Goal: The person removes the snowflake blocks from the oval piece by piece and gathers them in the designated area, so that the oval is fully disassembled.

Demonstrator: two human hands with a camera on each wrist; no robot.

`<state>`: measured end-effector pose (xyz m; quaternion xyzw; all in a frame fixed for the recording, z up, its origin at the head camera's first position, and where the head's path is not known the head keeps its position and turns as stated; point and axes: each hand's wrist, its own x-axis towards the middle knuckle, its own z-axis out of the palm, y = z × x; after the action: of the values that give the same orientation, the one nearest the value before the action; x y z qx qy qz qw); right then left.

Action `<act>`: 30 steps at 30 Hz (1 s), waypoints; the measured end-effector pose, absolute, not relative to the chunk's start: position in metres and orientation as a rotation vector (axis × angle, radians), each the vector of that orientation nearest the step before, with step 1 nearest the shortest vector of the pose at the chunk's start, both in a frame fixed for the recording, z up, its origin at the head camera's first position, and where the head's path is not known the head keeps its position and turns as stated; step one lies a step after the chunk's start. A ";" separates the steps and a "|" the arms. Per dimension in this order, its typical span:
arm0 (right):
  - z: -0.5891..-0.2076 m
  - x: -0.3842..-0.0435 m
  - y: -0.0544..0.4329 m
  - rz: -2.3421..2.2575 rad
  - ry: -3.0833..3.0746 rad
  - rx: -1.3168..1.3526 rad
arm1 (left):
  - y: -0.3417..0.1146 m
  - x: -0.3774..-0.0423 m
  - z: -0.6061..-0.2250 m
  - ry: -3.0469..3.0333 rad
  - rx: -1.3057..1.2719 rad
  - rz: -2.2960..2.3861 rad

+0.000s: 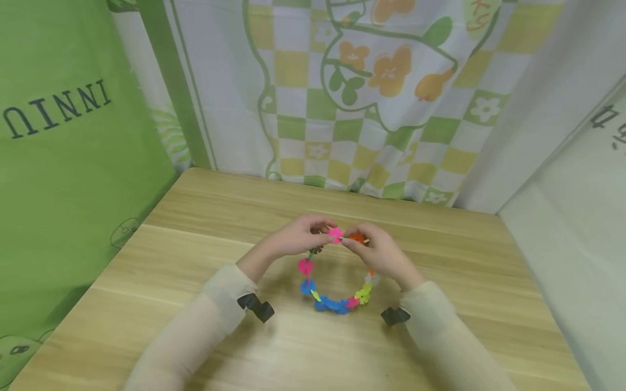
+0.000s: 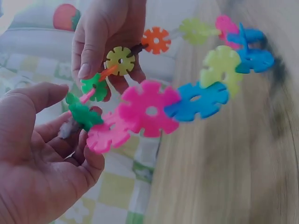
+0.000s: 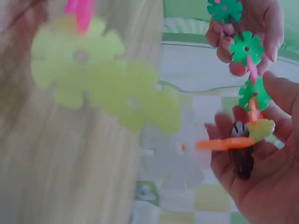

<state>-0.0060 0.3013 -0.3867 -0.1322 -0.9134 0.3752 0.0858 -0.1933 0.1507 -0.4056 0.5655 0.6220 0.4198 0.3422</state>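
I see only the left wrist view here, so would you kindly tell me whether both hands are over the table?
Observer: Yes; the head view shows the left hand and right hand over the table, inside its edges.
Operator: Thank you; how many green discs does the right wrist view show on the chain?
Observer: Three green discs, one after another.
Operator: And what hangs to the person's left?
Observer: A green cloth with dark letters.

2 yellow discs blurred, pink disc cut by top edge, right wrist view.
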 end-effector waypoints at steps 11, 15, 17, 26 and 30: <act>-0.370 0.005 0.283 0.841 -2.683 0.011 | 0.135 -0.177 -0.384 1.384 1.338 1.151; -0.366 0.008 0.280 0.808 -2.670 0.040 | 0.133 -0.174 -0.380 1.313 1.271 1.191; -0.365 0.010 0.278 0.791 -2.665 0.047 | 0.133 -0.172 -0.379 1.291 1.252 1.205; -0.364 0.016 0.277 0.759 -2.616 0.109 | 0.130 -0.170 -0.378 1.239 1.261 1.244; -0.365 0.017 0.276 0.742 -2.584 0.152 | 0.130 -0.170 -0.380 1.207 1.266 1.259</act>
<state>0.0171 0.2762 -0.3649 0.0549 -0.9356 0.2685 0.2224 -0.1703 0.1298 -0.3795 0.5175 0.4932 0.5144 0.4736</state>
